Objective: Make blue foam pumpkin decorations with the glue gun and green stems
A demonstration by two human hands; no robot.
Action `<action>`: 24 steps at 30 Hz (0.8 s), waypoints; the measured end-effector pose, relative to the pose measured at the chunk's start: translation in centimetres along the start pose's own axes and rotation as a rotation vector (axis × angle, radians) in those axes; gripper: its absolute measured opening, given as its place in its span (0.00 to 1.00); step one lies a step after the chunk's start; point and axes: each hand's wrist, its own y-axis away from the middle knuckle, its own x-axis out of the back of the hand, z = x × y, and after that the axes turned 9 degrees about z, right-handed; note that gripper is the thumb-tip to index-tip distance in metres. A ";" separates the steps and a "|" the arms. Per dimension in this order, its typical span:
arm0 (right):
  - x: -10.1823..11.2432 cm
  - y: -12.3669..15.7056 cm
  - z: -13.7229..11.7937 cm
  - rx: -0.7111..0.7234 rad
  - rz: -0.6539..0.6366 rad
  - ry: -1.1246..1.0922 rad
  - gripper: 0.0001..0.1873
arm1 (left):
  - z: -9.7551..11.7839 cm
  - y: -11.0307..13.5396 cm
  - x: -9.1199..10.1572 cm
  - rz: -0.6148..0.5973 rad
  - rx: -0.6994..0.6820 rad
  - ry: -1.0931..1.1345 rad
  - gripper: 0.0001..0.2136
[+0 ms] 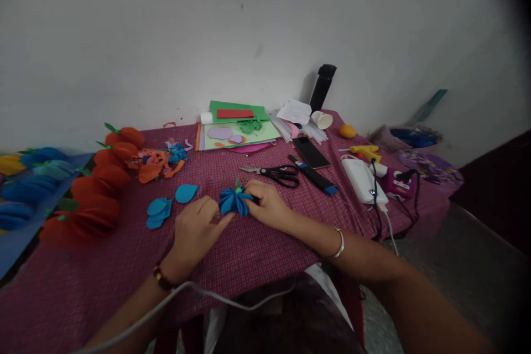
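A small blue foam-sheet pumpkin [233,202] with fanned segments and a green stem sits between my hands, low over the table. My right hand [269,206] grips its right side, thumb and fingers closed on the segments. From the left, my left hand [194,235] meets it with curled fingers and the thumb along its lower edge; the exact contact is partly hidden. Left of it are a loose blue teardrop piece [186,193] and a small pile of blue cut pieces [157,211]. Just beyond my right hand lie black-handled scissors [282,175].
Orange pumpkins [99,182] line the left, beside scraps [155,161]. Coloured sheets [240,131] lie at the back. To the right are a cutter [315,176], phone [311,152], power bank [362,178], yellow glue gun [365,152] and black bottle [322,88]. A white cable [224,300] crosses in front.
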 end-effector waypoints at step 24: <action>0.2 0.2 0.4 0.126 -0.131 0.098 0.09 | -2.4 -1.1 0.3 -0.023 0.266 0.420 0.06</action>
